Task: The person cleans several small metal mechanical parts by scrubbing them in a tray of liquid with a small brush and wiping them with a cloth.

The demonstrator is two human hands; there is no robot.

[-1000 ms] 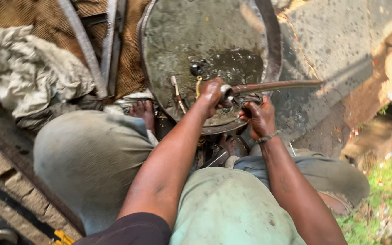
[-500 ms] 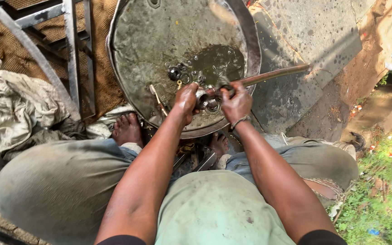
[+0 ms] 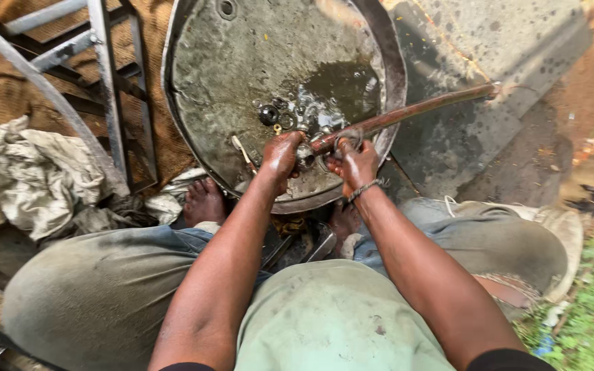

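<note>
Rag heap: a crumpled, dirty white cloth point(image 3: 36, 175) lay far left of the hands, on brown matting.
Metal frame: grey angle-iron bars point(image 3: 108, 89) stood left of the hands, above the cloth.
Bare foot: one foot point(image 3: 204, 200) rested just left of and below the left hand, at the pan's near edge.
Pan: a large round metal pan point(image 3: 228, 82), grimy, sat directly beyond the hands; dark oily liquid pooled in its right part.
Loose parts: a black ring-shaped piece point(image 3: 268, 114) and small bits lay in the pan just above the left hand; a thin stick-like tool point(image 3: 242, 152) lay just left of that hand.
Left hand: left hand point(image 3: 282, 152), greasy, was closed around a small metal fitting point(image 3: 305, 156) at the near end of the rod.
Rod: a long rusty rod point(image 3: 414, 110) ran from between the hands up and away to the right, across the pan's rim and over a concrete slab point(image 3: 496, 48).
Right hand: right hand point(image 3: 356, 163) was closed on the rod's near end, just beside the left hand; a band sat on its wrist. The two hands were close together, almost touching.
Ground right: green weeds point(image 3: 586, 309) showed far right, below the hands.
</note>
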